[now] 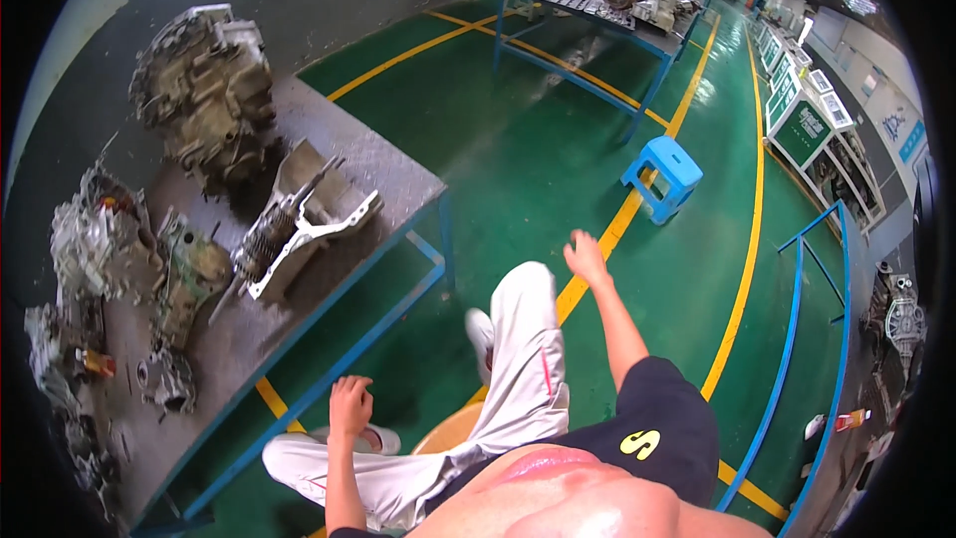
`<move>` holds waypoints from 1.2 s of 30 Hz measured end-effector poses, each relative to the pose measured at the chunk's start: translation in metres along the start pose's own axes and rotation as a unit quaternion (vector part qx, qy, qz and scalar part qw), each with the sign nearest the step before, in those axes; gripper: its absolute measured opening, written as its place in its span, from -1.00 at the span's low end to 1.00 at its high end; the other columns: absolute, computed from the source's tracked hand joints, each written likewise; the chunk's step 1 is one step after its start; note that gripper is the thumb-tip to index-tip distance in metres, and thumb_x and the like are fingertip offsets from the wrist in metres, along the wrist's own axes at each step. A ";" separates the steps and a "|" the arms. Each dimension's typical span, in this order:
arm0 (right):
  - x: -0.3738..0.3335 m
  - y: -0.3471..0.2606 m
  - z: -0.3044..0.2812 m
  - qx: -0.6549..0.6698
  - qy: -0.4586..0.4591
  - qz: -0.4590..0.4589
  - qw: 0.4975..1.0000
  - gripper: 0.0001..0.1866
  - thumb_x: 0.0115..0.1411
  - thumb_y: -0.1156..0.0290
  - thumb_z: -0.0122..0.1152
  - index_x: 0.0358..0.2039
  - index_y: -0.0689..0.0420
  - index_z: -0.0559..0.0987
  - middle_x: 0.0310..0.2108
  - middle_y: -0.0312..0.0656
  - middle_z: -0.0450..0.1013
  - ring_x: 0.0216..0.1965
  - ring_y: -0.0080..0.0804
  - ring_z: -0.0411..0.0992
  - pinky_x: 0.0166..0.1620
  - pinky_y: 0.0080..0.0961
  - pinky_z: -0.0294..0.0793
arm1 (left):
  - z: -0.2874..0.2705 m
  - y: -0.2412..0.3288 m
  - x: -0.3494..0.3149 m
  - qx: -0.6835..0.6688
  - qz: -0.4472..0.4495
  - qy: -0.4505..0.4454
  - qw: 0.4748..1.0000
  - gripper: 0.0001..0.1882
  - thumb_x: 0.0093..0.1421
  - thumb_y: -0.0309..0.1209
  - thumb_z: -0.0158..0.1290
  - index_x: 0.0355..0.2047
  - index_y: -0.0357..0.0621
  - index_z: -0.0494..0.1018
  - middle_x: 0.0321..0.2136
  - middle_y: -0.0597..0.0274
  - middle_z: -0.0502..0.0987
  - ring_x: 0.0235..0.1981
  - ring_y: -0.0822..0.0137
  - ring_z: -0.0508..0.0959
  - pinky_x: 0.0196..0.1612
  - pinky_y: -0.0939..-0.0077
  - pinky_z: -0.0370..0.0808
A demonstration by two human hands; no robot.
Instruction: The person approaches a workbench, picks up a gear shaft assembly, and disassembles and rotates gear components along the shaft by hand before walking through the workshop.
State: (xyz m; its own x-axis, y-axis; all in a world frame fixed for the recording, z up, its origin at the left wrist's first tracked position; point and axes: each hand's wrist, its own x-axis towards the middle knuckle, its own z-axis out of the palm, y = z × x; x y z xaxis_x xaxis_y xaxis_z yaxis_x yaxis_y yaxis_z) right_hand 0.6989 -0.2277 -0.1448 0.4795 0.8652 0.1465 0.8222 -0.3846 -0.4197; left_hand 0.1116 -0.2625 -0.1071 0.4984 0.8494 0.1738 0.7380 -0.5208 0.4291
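Head camera: both hands were seen bare, well apart, nothing in either. Left hand was held just right of the worktop, fingers loosely bent, a narrow gap left at the thumb. Right hand was held farther right of the worktop, above the green floor, fingers loosely extended; exact spread could not be told.

Gear shaft was noted on the worktop near its right edge, set slantwise at the open housing; whether it was seated or merely leaned could not be told. Green-stained casing was found left of these, on the same worktop. Blue stool was stood on the floor, well right of the worktop.

Judgement: free, relaxed hands were suited to balance, with clearance from the worktop's edge to be kept. For any handling, shaft and housing were judged best supported two-handed, the gears kept from being knocked.
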 end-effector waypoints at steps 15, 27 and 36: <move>-0.221 0.040 -0.034 0.104 -0.432 0.452 0.774 -0.63 0.13 0.21 0.00 -0.22 0.22 0.58 -0.35 -0.06 0.54 -0.43 -0.20 0.53 -0.37 -0.31 0.54 | -0.139 0.153 0.330 -0.090 0.231 -0.089 0.965 -0.66 -0.03 -0.58 0.04 -0.19 -0.12 0.47 -0.25 0.18 0.53 -0.29 0.12 0.55 -0.18 0.28 0.47; -0.180 0.030 -0.233 0.050 -0.314 0.617 0.720 -0.59 0.11 0.29 -0.04 -0.13 0.28 0.56 -0.03 0.12 0.45 0.02 -0.01 0.43 0.04 -0.19 0.44 | -0.115 0.241 0.493 -0.035 0.184 -0.183 0.965 -0.84 0.03 -0.52 -0.04 -0.34 -0.12 0.44 -0.44 0.06 0.47 -0.37 -0.03 0.54 -0.32 0.13 0.50; -0.056 -0.016 -0.233 -0.022 0.033 0.545 0.838 -0.69 0.13 0.29 0.07 -0.14 0.16 0.46 -0.17 -0.04 0.43 -0.16 -0.01 0.43 -0.11 -0.10 0.39 | -0.067 0.312 0.559 -0.028 0.245 -0.167 0.954 -0.73 -0.07 -0.53 0.01 -0.28 -0.10 0.44 -0.42 0.15 0.46 -0.31 0.09 0.52 -0.25 0.22 0.48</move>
State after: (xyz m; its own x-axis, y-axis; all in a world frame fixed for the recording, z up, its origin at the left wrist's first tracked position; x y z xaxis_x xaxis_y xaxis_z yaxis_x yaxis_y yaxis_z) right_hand 0.7305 -0.3445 0.0625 0.9671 -0.0261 -0.2531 -0.1049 -0.9471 -0.3034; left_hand 0.5898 0.0557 0.1835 0.9020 0.4247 0.0770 0.3577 -0.8354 0.4173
